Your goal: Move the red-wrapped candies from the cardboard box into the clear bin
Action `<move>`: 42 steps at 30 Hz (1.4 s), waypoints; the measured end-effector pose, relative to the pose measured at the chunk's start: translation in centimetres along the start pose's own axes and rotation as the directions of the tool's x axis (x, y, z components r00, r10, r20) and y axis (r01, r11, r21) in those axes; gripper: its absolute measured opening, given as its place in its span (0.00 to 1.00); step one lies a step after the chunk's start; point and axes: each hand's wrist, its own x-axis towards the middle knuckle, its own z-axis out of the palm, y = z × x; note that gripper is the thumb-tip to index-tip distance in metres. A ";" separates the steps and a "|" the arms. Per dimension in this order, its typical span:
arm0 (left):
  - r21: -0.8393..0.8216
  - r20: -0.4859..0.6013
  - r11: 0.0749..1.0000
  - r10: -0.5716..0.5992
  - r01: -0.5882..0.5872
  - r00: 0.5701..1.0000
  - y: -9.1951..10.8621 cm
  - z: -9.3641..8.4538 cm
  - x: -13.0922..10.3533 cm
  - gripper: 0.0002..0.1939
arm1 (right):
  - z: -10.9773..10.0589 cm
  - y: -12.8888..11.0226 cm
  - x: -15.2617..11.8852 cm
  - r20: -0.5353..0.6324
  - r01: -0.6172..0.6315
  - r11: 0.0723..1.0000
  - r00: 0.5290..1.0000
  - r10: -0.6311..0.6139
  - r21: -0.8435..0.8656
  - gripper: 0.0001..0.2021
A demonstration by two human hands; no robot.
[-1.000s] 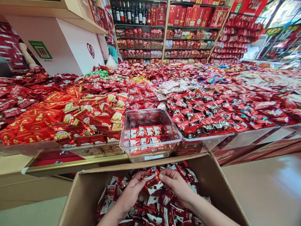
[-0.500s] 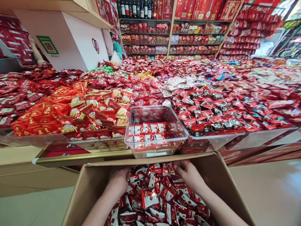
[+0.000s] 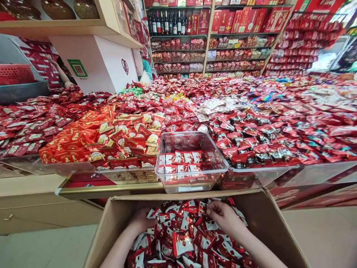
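An open cardboard box (image 3: pixel 275 219) in front of me is filled with small red-and-white wrapped candy packets (image 3: pixel 182 242). My left hand (image 3: pixel 142 221) is inside it along the left side, with bent fingers closed around a packet (image 3: pixel 152 213) at their tips. Over on the right, my right hand (image 3: pixel 223 216) reaches in palm down. Its fingers are curled and pressed toward the thumb; whatever is in them is hidden. Just beyond the box's far edge, a clear plastic bin (image 3: pixel 192 180) holds short rows of similar red-and-white packets.
Clear bins heaped with gold-and-red packets (image 3: pixel 131 143), orange-red packets (image 3: pixel 72 137) and dark red packets (image 3: pixel 264 149) flank the plastic bin. A white pillar (image 3: pixel 103 67) rises at back left. Shelves with bottles (image 3: pixel 167 24) line the back. Part of another person's arm (image 3: pixel 63 72) shows at far left.
The view has tilted up and shifted left, so everything sits lower and further right. Both hands stay in the box among the packets, with slight shifts of the fingers.
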 end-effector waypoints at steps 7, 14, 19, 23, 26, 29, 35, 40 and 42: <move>0.022 -0.075 0.993 0.119 -0.118 0.990 1.2 -0.9 -0.7 0.05 | 0.8 -0.4 -0.4 0.046 0.067 0.998 0.997 -0.067 0.005 0.06; -0.187 -0.127 0.936 0.279 -0.299 0.952 5.7 -2.5 -4.6 0.07 | 1.5 -1.9 -1.1 0.044 0.095 0.985 0.994 -0.102 0.142 0.07; -0.819 -0.018 0.537 0.329 -0.203 0.944 10.6 -0.3 -7.0 0.12 | 2.6 -4.5 -2.1 0.257 -0.083 0.765 0.960 -0.110 0.638 0.15; -0.933 -0.006 0.344 0.267 -0.101 0.964 11.7 0.7 -7.3 0.13 | 3.1 -4.8 -2.2 0.343 -0.236 0.636 0.938 -0.048 0.735 0.18; -0.971 0.042 0.237 0.243 -0.018 0.969 11.4 0.7 -7.4 0.14 | 3.2 -4.4 -2.0 0.335 -0.257 0.638 0.942 -0.003 0.726 0.19; -0.979 0.122 0.196 0.303 0.063 0.945 11.3 0.4 -7.6 0.17 | 3.1 -4.1 -1.9 0.310 -0.230 0.679 0.951 0.004 0.698 0.17; -0.947 0.218 0.310 0.447 0.078 0.867 11.0 0.2 -7.9 0.18 | 3.1 -3.5 -1.7 0.278 -0.165 0.719 0.960 -0.042 0.675 0.14; -0.897 0.287 0.442 0.548 0.019 0.786 9.7 1.2 -7.3 0.18 | 1.9 -4.0 -2.6 0.147 0.088 0.941 0.979 -0.142 0.327 0.07; -0.878 0.283 0.479 0.507 0.007 0.814 8.8 1.8 -6.8 0.18 | 0.2 -5.5 -3.6 0.090 0.239 0.957 0.962 -0.257 0.167 0.05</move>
